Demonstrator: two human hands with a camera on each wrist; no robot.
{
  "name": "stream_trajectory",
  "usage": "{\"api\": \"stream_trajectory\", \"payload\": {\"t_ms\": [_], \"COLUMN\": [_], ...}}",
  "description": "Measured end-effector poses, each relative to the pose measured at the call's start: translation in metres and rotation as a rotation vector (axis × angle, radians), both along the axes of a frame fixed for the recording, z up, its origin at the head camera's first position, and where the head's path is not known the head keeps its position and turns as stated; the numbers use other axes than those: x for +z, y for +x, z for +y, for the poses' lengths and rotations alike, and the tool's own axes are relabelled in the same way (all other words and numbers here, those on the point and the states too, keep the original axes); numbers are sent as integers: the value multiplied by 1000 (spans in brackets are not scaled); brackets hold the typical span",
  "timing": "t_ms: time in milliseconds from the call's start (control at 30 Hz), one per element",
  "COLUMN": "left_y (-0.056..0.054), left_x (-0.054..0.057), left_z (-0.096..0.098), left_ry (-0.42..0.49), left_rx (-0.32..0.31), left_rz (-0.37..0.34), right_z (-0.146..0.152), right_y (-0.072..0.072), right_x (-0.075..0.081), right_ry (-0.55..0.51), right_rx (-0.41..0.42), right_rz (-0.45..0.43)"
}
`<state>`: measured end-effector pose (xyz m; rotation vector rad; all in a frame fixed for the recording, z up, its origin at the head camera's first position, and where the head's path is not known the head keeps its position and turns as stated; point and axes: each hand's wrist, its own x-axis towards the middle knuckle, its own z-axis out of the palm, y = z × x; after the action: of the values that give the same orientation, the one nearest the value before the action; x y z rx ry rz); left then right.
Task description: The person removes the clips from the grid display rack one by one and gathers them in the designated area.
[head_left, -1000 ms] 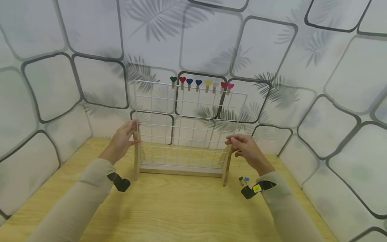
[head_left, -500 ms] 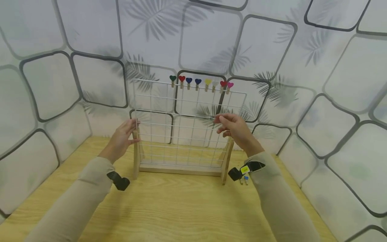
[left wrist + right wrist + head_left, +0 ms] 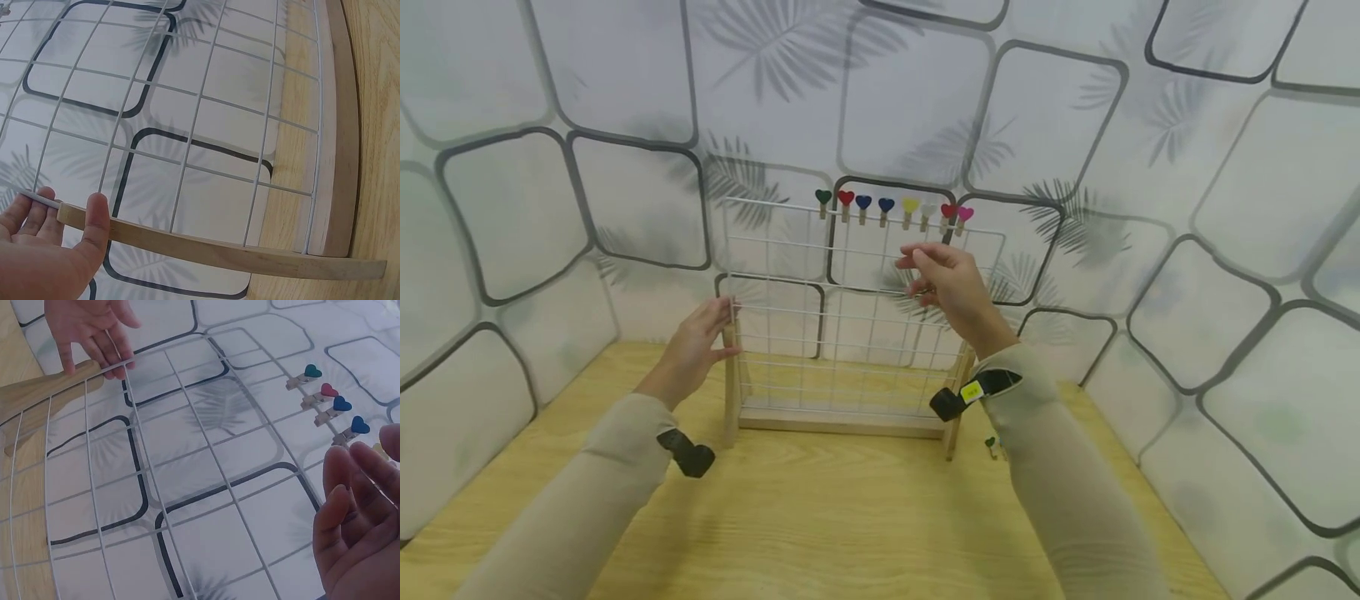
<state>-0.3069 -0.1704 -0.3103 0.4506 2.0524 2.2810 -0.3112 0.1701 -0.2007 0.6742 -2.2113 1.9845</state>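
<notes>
A white wire grid rack (image 3: 831,292) stands upright in a wooden base. My left hand (image 3: 694,346) holds its left edge; in the left wrist view the thumb lies on the wooden post (image 3: 200,248), with the fingers at the wire beyond. Heart-topped mini clothespins (image 3: 886,207) in green, red, blue, yellow, white and pink sit along the top wire. Loosely bent and holding nothing, my right hand (image 3: 951,287) is before the upper right part of the grid, below the clips. The right wrist view shows its fingertips near a blue-heart clothespin (image 3: 360,425).
On the tabletop (image 3: 820,517), right of the base, lies a green-heart clothespin (image 3: 991,444); another beside it is mostly hidden by my right sleeve. Patterned walls (image 3: 917,92) enclose the back and sides.
My right hand has come away from the rack's right post and moved up and left, toward the clips. The left hand stays at the left edge.
</notes>
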Motion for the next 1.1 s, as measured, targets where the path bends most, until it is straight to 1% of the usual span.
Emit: {"api": "stream_trajectory", "payload": {"t_ms": [133, 300, 367, 467, 600, 733, 867, 967, 1000, 1100], "left_y": [0, 1, 2, 2, 1, 1, 0, 0, -1, -1], "left_x": [-2, -4, -5, -6, -6, -4, -6, -7, -7, -6], "left_z": [0, -1, -2, -4, -4, -4, -4, -4, -3, -3], "left_ry": [-1, -20, -29, -35, -32, -27, -28, -21, -17, -9], "left_rx": [-6, -6, -5, -4, -6, -5, -4, -5, -4, -4], "left_rz": [-6, 0, 6, 13, 22, 29, 32, 35, 35, 36], "right_z": [-10, -23, -29, -41, -56, -71, -84, -91, -92, -96], "right_y": [0, -3, -4, -5, -7, -14, -22, -25, -27, -28], "right_x": [8, 18, 22, 30, 45, 58, 65, 69, 70, 75], "right_ry": [-17, -64, -73, -65, -22, 11, 16, 41, 60, 160], "right_rx": [29, 72, 74, 69, 68, 64, 32, -5, -15, -44], "right_rz": [-27, -68, -67, -43, 17, 74, 77, 71, 68, 61]}}
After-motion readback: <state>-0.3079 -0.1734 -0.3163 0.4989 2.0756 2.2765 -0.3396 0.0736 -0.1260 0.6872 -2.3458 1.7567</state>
